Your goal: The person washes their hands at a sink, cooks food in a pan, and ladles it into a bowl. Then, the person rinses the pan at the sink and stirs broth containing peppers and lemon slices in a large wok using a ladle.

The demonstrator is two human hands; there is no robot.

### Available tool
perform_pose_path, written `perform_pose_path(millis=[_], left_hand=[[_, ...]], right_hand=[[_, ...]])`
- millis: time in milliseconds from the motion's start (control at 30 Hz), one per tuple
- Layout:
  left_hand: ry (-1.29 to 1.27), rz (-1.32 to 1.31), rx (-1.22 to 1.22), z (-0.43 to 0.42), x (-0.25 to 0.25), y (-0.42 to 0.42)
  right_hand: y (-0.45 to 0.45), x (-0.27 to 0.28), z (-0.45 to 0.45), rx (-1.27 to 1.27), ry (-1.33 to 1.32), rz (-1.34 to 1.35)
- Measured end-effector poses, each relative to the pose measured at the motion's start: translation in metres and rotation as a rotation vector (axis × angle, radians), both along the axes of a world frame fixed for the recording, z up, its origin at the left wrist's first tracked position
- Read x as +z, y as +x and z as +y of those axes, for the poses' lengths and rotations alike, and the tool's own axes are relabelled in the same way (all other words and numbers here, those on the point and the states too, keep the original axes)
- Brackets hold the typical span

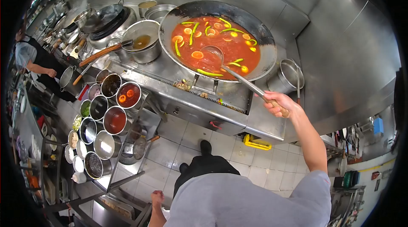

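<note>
My right hand [278, 104] is wrapped round the handle end of a long metal ladle [242, 79]. The ladle's bowl rests in the red broth [231, 52] of a very large wok [267, 57]. Long green peppers [208, 73], orange citrus slices [197, 54] and yellow pieces [244, 69] float around it. Low at my side hangs my left hand [157, 197], its fingers curled closed. Whatever it may hold is hidden. A rack of metal seasoning pots [107, 144] stands nearest to that hand, not touching it.
Left of the wok, a strainer with a wooden handle [102, 54] lies over a pot [146, 52]. A tall metal pot [284, 76] with a utensil stands to the right. Another person [36, 63] in a dark apron is at far left. A yellow object [257, 142] lies below the stove's edge.
</note>
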State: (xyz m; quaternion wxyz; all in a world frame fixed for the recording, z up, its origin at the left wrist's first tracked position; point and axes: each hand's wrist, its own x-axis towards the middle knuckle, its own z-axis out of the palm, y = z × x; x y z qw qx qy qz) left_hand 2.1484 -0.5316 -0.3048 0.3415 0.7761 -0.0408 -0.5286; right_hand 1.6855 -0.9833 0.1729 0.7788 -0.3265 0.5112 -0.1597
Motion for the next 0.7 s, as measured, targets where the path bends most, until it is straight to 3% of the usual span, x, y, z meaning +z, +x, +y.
perform_pose_path(millis=[233,467,533,633,700], left_hand=[[-0.070,0.007,-0.076,-0.017,-0.011,0.010],[0.010,0.014,-0.068,-0.056,-0.002,0.018],[0.019,-0.018,-0.113,-0.061,0.000,0.018],[0.023,0.000,-0.137,-0.068,0.001,0.016],[0.023,0.015,-0.112,-0.071,0.004,0.013]], right_hand=[[-0.024,0.045,0.041,-0.097,-0.134,0.339],[-0.015,0.086,0.063,0.214,-0.334,0.807],[-0.017,0.083,0.063,0.524,-0.728,1.067],[-0.017,0.058,0.057,0.620,-0.953,1.206],[-0.003,0.051,0.048,0.623,-0.936,1.232]])
